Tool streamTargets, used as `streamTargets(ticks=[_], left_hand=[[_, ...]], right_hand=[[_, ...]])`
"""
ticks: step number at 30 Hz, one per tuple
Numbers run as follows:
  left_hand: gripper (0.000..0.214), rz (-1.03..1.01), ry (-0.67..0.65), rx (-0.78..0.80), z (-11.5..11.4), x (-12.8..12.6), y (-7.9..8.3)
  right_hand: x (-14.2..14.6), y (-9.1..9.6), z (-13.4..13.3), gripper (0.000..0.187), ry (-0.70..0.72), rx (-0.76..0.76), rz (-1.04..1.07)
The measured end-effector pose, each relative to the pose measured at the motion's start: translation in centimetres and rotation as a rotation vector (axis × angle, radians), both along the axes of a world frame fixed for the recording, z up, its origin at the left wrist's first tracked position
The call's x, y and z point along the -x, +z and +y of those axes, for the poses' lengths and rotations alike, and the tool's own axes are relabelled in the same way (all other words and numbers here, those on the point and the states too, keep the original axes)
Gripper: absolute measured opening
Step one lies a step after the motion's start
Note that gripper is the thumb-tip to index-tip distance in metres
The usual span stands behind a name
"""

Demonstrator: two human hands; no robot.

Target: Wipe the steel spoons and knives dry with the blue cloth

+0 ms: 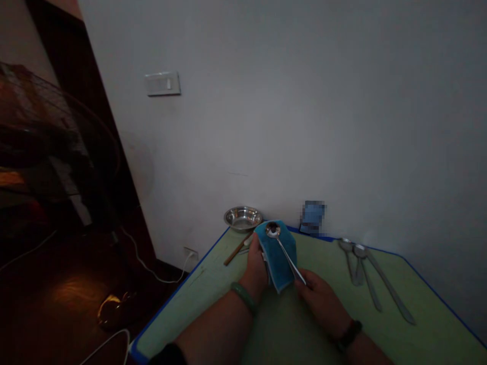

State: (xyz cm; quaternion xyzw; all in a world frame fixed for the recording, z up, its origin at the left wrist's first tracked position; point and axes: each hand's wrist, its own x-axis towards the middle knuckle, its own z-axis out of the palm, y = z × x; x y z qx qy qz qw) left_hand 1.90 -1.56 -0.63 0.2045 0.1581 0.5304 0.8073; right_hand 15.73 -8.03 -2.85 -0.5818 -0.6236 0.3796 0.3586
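A blue cloth [280,261] with a pale edge lies over my left hand [257,264], which grips it from beneath and behind; some of its fingers are hidden. Against the cloth rests the bowl of a shiny metal spoon [288,257], turned upward. The end of its handle is pinched by my right hand [321,298]. Just beyond my left hand, a round metal bowl [243,218] stands at the table's back corner. A brown stick-like utensil [236,252] lies near it, partly covered by the hand and cloth.
Several metal spoons and ladles [388,284] lie on the right of the green table [429,299]. A blurred-out phone-like device [312,217] leans on the wall. A standing fan [57,137] is at left, with white cables [152,274] on the floor.
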Motion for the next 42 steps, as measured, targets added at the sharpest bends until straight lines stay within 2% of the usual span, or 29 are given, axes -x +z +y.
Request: streamTargets(ticks=[10, 19, 28, 33, 37, 42], left_hand=[[0.054, -0.025, -0.060, -0.065, 0.14, 0.08, -0.26], [0.053, 0.014, -0.026, -0.040, 0.22, 0.13, -0.45], [0.047, 0.016, -0.017, -0.034, 0.17, -0.02, -0.31], [0.048, 0.004, -0.053, -0.035, 0.01, -0.05, -0.02], [0.050, 0.019, -0.011, -0.005, -0.09, -0.03, 0.00], [0.051, 0.012, -0.017, -0.057, -0.15, 0.06, -0.09]], right_hand=[[-0.34, -0.44, 0.30, 0.026, -0.051, 0.066, 0.048], [-0.16, 0.00, 0.04, 0.035, -0.034, 0.057, -0.021], [-0.03, 0.35, -0.15, 0.031, -0.023, 0.051, 0.017], [-0.03, 0.11, -0.14, 0.032, -0.025, 0.059, -0.006], [-0.09, -0.12, -0.13, 0.032, -0.020, 0.056, 0.012], [-0.11, -0.28, -0.12, 0.034, -0.016, 0.044, 0.019]])
